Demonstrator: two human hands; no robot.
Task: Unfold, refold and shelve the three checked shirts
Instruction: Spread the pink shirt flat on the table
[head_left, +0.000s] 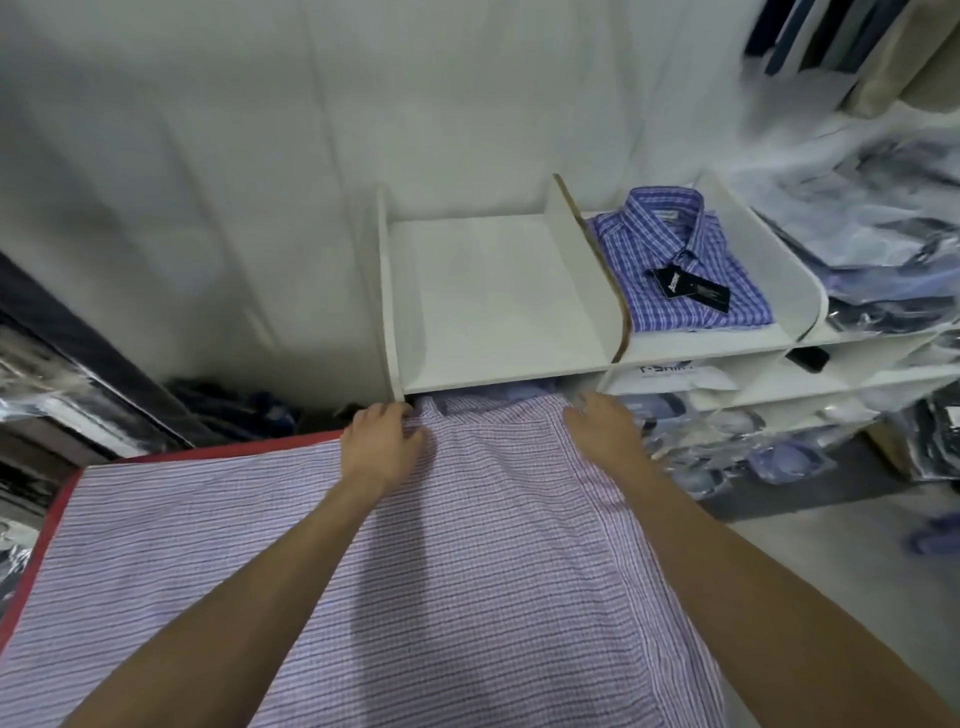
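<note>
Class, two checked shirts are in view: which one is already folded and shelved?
The blue checked shirt, folded with a black tag, lies in the shelf's right compartment. The pink checked shirt lies spread on the table under both hands.

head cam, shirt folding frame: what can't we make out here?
- Pink checked shirt: collar end tucked under the shelf edge; lower part cut off by the frame's bottom.
- Third checked shirt: not identifiable.
- Tag on the blue checked shirt: print too small.
- Left hand, right hand: grip unclear, fingertips buried in fabric.
</note>
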